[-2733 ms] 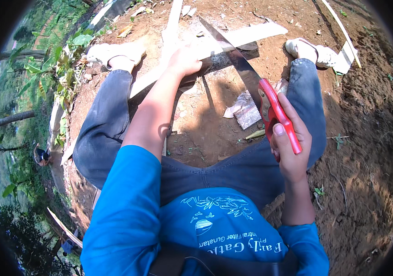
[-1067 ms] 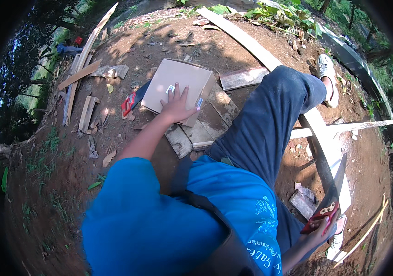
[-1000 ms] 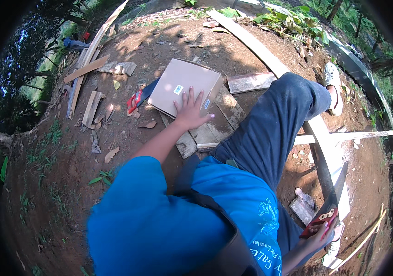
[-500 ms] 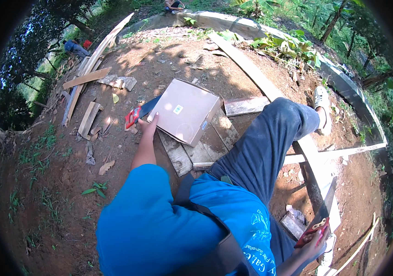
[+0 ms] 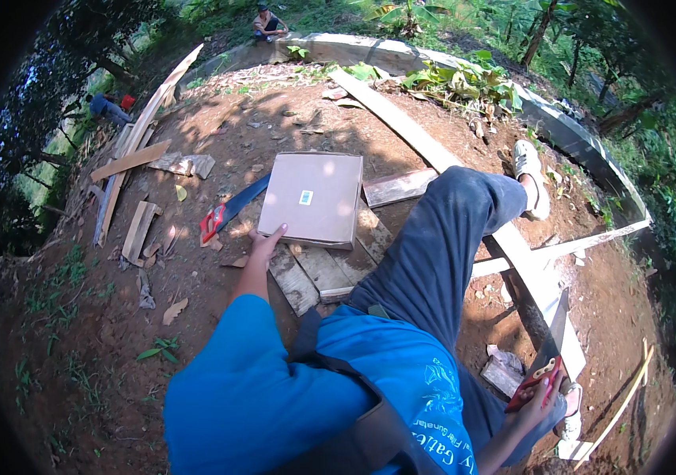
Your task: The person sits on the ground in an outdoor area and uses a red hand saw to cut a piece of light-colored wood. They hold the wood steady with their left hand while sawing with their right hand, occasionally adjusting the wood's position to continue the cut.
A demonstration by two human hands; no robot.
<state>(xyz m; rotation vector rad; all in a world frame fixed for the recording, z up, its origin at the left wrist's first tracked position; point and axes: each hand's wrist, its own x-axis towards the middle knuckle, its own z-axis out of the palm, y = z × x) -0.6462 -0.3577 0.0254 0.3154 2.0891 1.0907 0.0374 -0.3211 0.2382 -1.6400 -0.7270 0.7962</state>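
Sunlit brown ground (image 5: 100,340), patched with shade, fills most of the view, curving at the edges. A low grey wall (image 5: 385,51) bends across the back, with greenery beyond; a person (image 5: 269,27) sits by it. The wearer, in a blue shirt (image 5: 251,380) and dark trousers (image 5: 441,233), is seen from above. A long pale plank (image 5: 393,115) runs from upper centre toward the raised knee; more pale timber shows past the knee, crossed by a narrow strip (image 5: 599,239). Thin planks (image 5: 144,119) lie bunched at far left.

In the middle, a closed, flat cardboard box (image 5: 320,190) rests on short, worn boards (image 5: 318,269) side by side. To its left, a saw (image 5: 244,198) with a red handle lies on the ground, its blade end meeting or passing under the box. At lower right is a second red-handled saw (image 5: 552,346), its blade pointing up and away over the timber; whether they touch is unclear.

The left hand (image 5: 265,244) grips the box's near left corner, thumb on top. The right hand (image 5: 542,402) is closed around the second saw's handle. A small pale label (image 5: 306,197) marks the box top.
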